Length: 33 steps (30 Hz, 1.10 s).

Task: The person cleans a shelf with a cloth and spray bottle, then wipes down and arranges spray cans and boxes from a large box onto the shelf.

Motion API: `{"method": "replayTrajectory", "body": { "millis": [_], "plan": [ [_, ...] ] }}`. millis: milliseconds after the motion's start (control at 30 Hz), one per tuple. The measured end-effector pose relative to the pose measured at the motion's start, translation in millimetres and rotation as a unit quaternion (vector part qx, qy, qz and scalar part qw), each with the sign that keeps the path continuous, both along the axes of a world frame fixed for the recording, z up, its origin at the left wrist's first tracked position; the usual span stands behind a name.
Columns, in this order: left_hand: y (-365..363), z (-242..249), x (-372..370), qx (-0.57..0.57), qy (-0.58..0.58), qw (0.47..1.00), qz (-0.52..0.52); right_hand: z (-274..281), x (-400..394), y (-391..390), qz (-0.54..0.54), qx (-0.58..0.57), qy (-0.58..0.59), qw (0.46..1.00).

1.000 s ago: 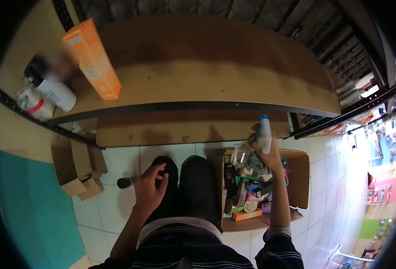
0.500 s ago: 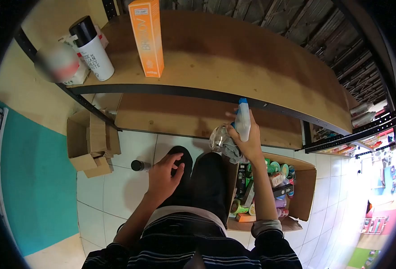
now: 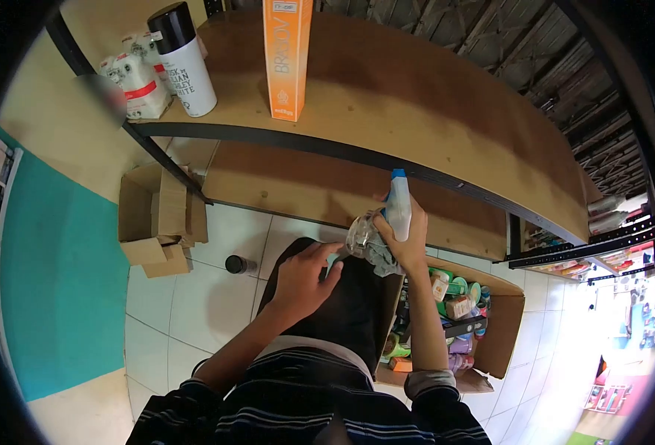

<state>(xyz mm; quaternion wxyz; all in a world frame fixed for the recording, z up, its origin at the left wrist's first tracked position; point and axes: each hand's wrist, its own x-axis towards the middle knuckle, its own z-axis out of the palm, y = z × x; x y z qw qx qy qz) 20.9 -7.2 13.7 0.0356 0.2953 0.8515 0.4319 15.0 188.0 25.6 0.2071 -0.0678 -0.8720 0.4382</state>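
Note:
My right hand (image 3: 410, 241) is wrapped round a spray bottle (image 3: 398, 209) with a white and blue trigger head and a clear body. A crumpled grey cloth (image 3: 383, 259) hangs under the same hand against the bottle; whether the fingers pinch it is hidden. My left hand (image 3: 305, 280) is open above my thigh, its fingers stretched towards the clear part of the bottle. Its fingertips are close to the bottle, but contact cannot be made out.
The upper shelf (image 3: 387, 111) carries an orange box (image 3: 287, 63), a black-capped spray can (image 3: 186, 70) and white packs (image 3: 140, 89). Below is a lower shelf (image 3: 283, 182). A carton (image 3: 507, 326) of packaged goods stands right, an open carton (image 3: 138, 204) left, a black-lidded container (image 3: 238, 265) on the tiles.
My left hand has moved right and forward, nearer the bottle, with its fingers stretching out. The right hand keeps hold of the bottle. The view has shifted slightly.

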Motion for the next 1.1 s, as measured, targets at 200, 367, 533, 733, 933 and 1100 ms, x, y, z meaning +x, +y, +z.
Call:
{"method": "replayTrajectory", "body": {
  "millis": [200,367,533,733,933,1100],
  "plan": [
    [6,0,-11,0.042,-0.017,0.999,0.011,5,-9,-25,0.015,0.024,-0.025,0.999],
    [15,-14,-44,0.190,-0.040,0.981,-0.014,14,-20,-54,0.083,0.035,-0.019,0.996],
    [3,-28,-68,0.259,-0.090,0.960,-0.060,19,-29,-71,0.086,0.083,0.004,0.993],
    [-5,-41,-80,0.243,-0.098,0.965,-0.027,15,-7,-59,0.076,-0.098,-0.069,0.990],
    [-23,-33,-67,0.383,-0.421,0.816,-0.097,-6,-1,-44,0.113,-0.144,-0.056,0.982],
    [-16,-31,-57,0.379,-0.303,0.860,-0.157,-7,-11,-63,0.161,-0.085,-0.082,0.980]
  ]
}}
